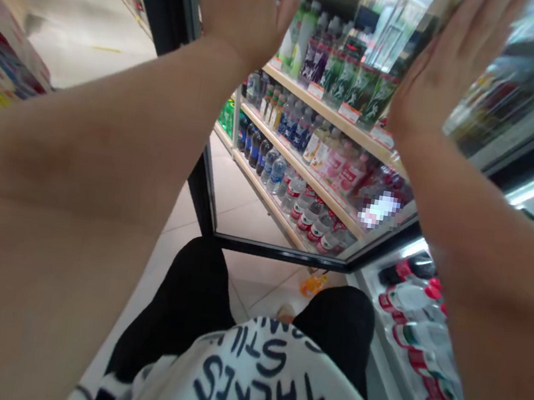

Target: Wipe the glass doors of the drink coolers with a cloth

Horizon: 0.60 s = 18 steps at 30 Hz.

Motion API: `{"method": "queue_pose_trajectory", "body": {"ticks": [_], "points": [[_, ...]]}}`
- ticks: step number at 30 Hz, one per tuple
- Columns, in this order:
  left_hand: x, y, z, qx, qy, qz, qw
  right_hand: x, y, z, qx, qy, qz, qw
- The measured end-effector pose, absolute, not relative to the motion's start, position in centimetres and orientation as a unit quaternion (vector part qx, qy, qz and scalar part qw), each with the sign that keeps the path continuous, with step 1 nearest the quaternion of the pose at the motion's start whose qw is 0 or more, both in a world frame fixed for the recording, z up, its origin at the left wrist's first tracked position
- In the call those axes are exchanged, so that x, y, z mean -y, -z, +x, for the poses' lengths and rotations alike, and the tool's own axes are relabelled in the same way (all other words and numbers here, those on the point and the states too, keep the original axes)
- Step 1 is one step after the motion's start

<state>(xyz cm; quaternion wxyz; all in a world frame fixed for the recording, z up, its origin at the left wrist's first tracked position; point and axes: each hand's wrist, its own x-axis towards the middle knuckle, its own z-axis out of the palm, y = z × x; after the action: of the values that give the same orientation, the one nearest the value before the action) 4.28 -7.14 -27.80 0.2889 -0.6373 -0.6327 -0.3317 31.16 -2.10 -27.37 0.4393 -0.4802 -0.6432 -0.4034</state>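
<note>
My left hand is raised in front of a glass door with a dark frame. Its thumb is stretched out, and the other fingertips run past the top edge of the view. To the right, my right hand is also up, fingers extended and a little blurred. Neither hand shows anything in its grip. Both palms face the pane; whether they touch it I cannot tell. Through the glass, shelves hold rows of bottled drinks, among them green-labelled bottles and pink bottles.
At the lower right, red-capped bottles stand in a lit cooler beside my knee. An orange item lies low near my foot. Packaged goods fill the left edge, beside a pale tiled aisle.
</note>
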Motion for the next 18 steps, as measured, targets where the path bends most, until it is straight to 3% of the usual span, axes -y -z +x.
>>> {"method": "queue_pose_trajectory", "body": {"ticks": [4,8,11,14,18], "points": [[6.8,27.9,3.9,0.628,0.322,-0.638,0.309,4.7,28.1,29.3,0.759,0.385,-0.408,0.33],[6.2,27.9,3.3,0.63,0.31,-0.633,0.326,3.3,24.7,28.4,0.734,0.365,-0.454,0.348],[6.3,27.9,3.3,0.628,0.322,-0.637,0.311,3.6,26.1,27.0,0.712,0.361,-0.475,0.371],[6.5,27.9,3.5,0.603,0.354,-0.656,0.286,4.8,28.2,26.0,0.751,0.371,-0.44,0.325],[6.7,27.8,3.6,0.601,0.353,-0.658,0.285,4.4,26.5,25.7,0.785,0.359,-0.405,0.302]]}}
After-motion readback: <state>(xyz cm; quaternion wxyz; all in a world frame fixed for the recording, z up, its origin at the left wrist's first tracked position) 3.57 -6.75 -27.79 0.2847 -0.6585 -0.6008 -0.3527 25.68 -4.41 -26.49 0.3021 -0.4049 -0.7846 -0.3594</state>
